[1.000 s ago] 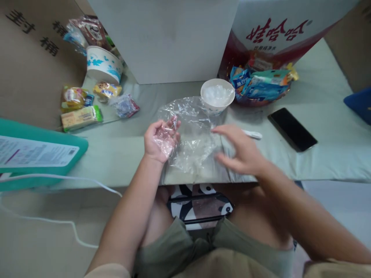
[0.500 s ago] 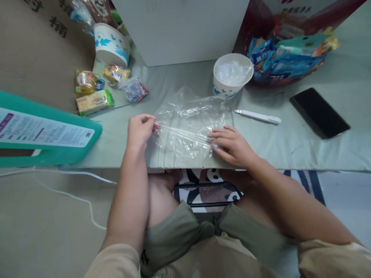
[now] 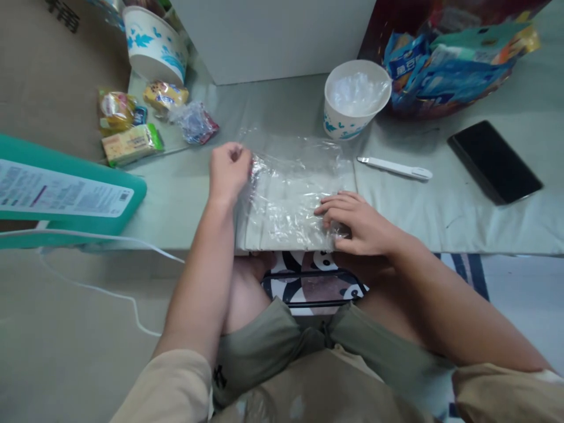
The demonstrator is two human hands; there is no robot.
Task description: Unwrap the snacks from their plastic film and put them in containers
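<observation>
A clear plastic bag (image 3: 291, 188) lies spread on the cloth-covered table in front of me, wrinkled and shiny. My left hand (image 3: 230, 170) is closed in a pinch on the bag's left edge, near its upper corner. Over the bag's lower right part rests my right hand (image 3: 352, 220), its fingers stretched out on the film and the thumb lower down. Behind the bag stands a white paper cup (image 3: 346, 124) with blue leaf print, holding crumpled clear plastic. To the right of the bag lies a white utility knife (image 3: 394, 168).
A black phone (image 3: 496, 161) and blue snack packs (image 3: 453, 73) are on the right. Left are another paper cup (image 3: 154, 47), several wrapped snacks (image 3: 132, 144) and a green container (image 3: 70, 182). A white box (image 3: 282, 41) stands behind; a white cable (image 3: 132, 238) hangs at left.
My left hand has moved up and slightly right along the bag's left side, and the stretched fold has flattened out. The right hand stays on the bag. The view has shifted slightly.
</observation>
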